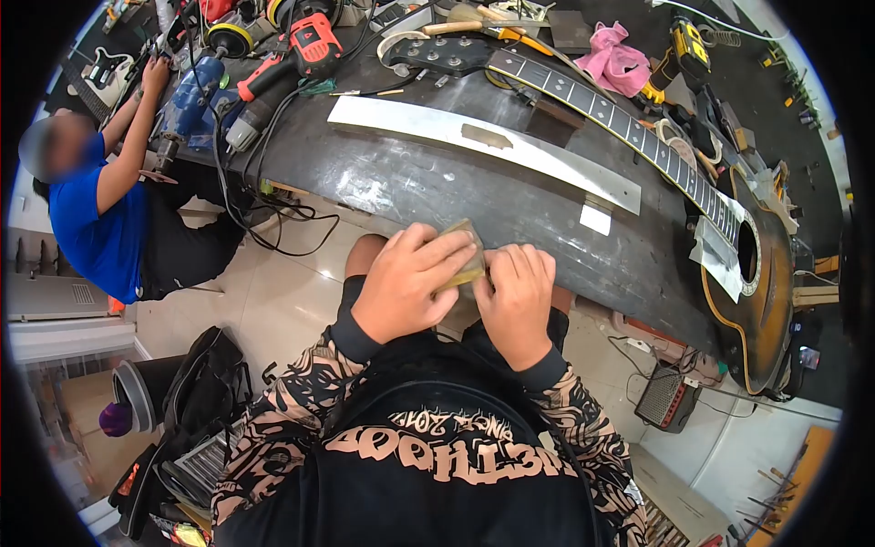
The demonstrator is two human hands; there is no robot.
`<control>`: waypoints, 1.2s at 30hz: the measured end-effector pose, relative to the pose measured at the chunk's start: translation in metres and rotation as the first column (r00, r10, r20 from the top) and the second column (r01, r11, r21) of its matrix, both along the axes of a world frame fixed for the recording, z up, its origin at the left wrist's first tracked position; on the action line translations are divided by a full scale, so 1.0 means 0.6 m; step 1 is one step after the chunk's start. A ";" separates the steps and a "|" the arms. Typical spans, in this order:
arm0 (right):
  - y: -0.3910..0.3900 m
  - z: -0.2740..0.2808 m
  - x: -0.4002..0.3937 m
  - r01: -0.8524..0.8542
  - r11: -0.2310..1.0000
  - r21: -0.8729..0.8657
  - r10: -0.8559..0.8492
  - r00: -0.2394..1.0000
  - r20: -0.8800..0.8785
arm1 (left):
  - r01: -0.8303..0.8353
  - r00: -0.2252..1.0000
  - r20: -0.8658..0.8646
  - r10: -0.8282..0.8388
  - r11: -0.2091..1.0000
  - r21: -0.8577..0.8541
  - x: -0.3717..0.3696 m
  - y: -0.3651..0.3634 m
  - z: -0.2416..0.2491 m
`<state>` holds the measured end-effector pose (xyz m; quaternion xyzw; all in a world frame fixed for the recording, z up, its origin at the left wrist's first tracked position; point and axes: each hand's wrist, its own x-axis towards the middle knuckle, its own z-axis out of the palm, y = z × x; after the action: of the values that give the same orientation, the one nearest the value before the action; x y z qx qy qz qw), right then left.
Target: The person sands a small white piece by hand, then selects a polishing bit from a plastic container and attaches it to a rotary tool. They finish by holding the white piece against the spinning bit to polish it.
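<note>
My left hand (413, 281) is closed around a yellowish, block-like piece (471, 272) at the near edge of the dark workbench (401, 187). Its exact kind is hard to make out under the fingers. Close beside it, my right hand (517, 299) has its fingers curled and thumb tucked in near the piece's right end. Whatever lies inside those fingers is hidden. Beyond both hands, a long whitish flat bar (401, 121) with a cutout lies across the bench. A small white rectangle (595, 219) sits by its right end.
An acoustic guitar (775, 273) rests on the right, its neck (629, 128) stretching across the bench. Red power tool (314, 46), blue tool (191, 96) and cables crowd the back left. A person in blue (100, 210) sits at left. A pink cloth (613, 61) lies behind.
</note>
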<state>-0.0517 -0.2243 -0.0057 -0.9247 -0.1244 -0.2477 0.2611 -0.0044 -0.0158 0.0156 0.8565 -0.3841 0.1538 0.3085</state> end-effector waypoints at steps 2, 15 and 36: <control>0.003 0.001 -0.002 0.014 1.000 0.010 -0.014 1.000 0.004 | -0.027 0.999 0.028 0.026 0.999 0.027 0.018 0.012 -0.006; 0.003 -0.001 -0.012 0.035 0.999 0.037 -0.034 0.999 -0.018 | 0.040 0.998 0.044 -0.043 0.996 0.084 0.023 0.011 -0.013; 0.001 -0.005 -0.008 0.018 0.998 0.068 -0.019 1.000 0.005 | -0.026 0.999 -0.025 0.028 0.996 0.087 0.012 -0.004 0.004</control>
<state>-0.0565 -0.2240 -0.0087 -0.9156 -0.1081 -0.2570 0.2898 0.0030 -0.0180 0.0177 0.8761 -0.3749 0.1301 0.2739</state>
